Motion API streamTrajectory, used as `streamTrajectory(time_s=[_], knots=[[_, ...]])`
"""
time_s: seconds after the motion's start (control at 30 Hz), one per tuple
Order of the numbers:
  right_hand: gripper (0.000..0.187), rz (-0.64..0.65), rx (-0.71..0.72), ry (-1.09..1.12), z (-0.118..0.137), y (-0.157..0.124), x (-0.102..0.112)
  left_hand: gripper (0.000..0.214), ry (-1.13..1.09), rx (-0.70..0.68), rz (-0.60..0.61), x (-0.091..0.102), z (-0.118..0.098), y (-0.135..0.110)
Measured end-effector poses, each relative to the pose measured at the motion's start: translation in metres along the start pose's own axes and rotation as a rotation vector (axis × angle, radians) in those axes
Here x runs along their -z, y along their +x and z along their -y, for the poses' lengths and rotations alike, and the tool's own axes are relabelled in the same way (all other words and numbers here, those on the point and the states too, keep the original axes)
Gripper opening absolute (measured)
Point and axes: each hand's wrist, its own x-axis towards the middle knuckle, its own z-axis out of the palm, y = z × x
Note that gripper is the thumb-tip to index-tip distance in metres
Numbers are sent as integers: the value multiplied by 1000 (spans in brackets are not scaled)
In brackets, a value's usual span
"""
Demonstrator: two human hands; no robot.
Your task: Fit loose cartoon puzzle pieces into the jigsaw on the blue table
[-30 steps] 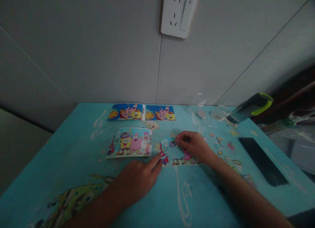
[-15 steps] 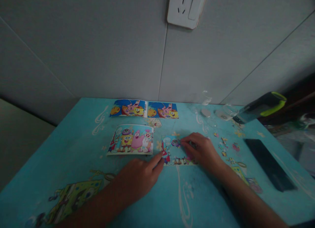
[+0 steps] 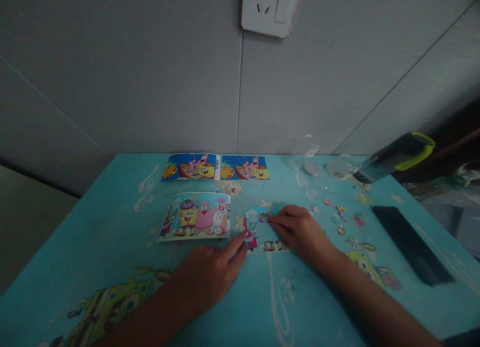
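A small cartoon jigsaw puzzle (image 3: 258,230) lies partly assembled at the middle of the turquoise table (image 3: 112,227). My left hand (image 3: 206,277) rests flat beside it, the index fingertip touching the puzzle's lower left corner. My right hand (image 3: 300,232) lies over the puzzle's right half, fingers stretched and pressed down on the pieces. Whether a piece is under the fingers is hidden. A printed reference picture (image 3: 195,217) lies just left of the puzzle. Several loose puzzle pieces (image 3: 339,218) are scattered to the right of my right hand.
Two blue cartoon cards (image 3: 215,167) lie at the table's far edge by the grey wall. A black phone (image 3: 411,244) lies at the right. A dark bottle with a green cap (image 3: 393,154), clear plastic wrapping (image 3: 318,167) and a wall socket (image 3: 269,7) are behind.
My right hand has slid a little left and flattened onto the puzzle. My left hand has stayed at the puzzle's corner. The camera has shifted slightly.
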Motion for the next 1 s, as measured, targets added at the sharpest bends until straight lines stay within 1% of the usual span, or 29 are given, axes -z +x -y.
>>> streamTrajectory(time_s=[0.17, 0.3, 0.47, 0.57, 0.67, 0.77, 0.83, 0.9, 0.93, 0.97, 1.0], knots=[[22, -13, 37, -44, 4, 0, 0, 44, 11, -4, 39, 4, 1, 1], [23, 0, 58, -193, 15, -2, 3, 46, 4, -1, 51, 8, 1, 2], [19, 16, 87, -342, 31, -6, 5, 48, -13, -1, 25, 3, 2, 0], [17, 26, 116, -348, 35, -5, 4, 52, -20, -1, 28, 3, 3, 1], [17, 34, 103, -329, 37, -5, 3, 50, -16, 0, 27, 3, 3, 2], [19, 34, 77, -311, 40, -5, 3, 47, -15, -14, -18, -1, 5, 0], [22, 21, 73, -285, 43, -6, 8, 49, -7, -27, -59, -8, 7, -2], [26, -15, 73, -241, 40, -9, 19, 52, 20, -36, -93, -17, 10, -5], [28, -49, 55, -223, 36, -13, 26, 52, 29, -38, -121, -21, 12, -6], [29, -89, 19, -214, 28, -18, 35, 53, 28, -45, -123, -26, 14, -6], [30, -133, -38, -221, 17, -26, 44, 53, 20, -43, -137, -31, 16, -7]])
